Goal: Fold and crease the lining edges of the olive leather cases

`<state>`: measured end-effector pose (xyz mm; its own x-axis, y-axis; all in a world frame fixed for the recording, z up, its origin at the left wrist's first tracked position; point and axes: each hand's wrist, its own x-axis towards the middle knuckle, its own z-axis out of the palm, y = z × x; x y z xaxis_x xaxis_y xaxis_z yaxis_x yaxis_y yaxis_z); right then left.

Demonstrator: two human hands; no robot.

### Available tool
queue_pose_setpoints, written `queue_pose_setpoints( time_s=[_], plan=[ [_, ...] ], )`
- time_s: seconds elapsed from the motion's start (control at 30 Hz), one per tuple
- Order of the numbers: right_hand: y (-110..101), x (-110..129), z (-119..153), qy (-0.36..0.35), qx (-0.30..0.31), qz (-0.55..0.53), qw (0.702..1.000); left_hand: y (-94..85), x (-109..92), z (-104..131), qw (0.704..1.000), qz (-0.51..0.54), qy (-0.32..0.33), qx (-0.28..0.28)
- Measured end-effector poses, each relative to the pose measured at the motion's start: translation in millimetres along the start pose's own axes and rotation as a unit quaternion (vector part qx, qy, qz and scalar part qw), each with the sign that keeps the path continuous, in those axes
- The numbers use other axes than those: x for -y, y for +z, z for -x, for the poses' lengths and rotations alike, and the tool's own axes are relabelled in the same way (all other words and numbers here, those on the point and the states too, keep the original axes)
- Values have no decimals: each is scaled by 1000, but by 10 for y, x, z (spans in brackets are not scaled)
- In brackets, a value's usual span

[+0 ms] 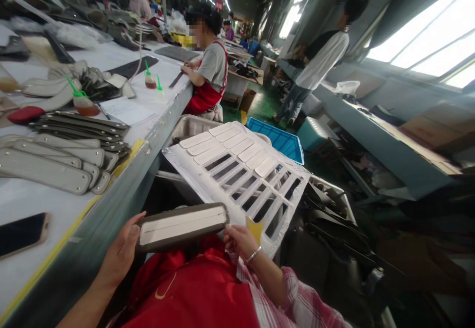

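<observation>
A dark olive piece with a white inner face (pixel 183 225) is held between my two hands, above my red apron. My left hand (pixel 124 246) grips its left end, thumb on the near side. At the right end, the fingers of my right hand (pixel 239 239) pinch its corner. Just beyond lies a white slotted board (pixel 237 179) with pale rounded strips (pixel 243 147) on its far part. On the table to the left are stacked grey strips with rivets (pixel 44 167) and darker strips (pixel 81 127).
The worktable (pixel 122 189) has a phone (pixel 24 234) and green-tipped glue bottles (pixel 84 101). A person in a red apron (pixel 210 78) works at its far side; another person (pixel 322 61) stands farther right. Behind the board is a blue crate (pixel 278 140); dark pieces fill a bin at right.
</observation>
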<state>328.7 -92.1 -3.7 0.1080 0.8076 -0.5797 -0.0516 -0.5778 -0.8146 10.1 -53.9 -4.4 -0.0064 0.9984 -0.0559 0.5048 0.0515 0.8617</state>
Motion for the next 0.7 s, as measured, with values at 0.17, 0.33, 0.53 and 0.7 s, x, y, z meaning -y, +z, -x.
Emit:
queue_pose_setpoints(
  time_s=[0.17,0.33,0.53,0.7],
  plan=[
    [-95,-33,-37,-94,-35,11,995,-54,-117,16,995,-77,55,-33],
    [-69,67,-91,-117,29,36,992,178,-460,-24,948,-218,231,-1],
    [-50,178,-73,-97,8,120,988,702,-727,-171,907,-293,294,76],
    [-5,172,-126,-56,14,114,992,862,-816,-275,906,-309,268,109]
  ],
)
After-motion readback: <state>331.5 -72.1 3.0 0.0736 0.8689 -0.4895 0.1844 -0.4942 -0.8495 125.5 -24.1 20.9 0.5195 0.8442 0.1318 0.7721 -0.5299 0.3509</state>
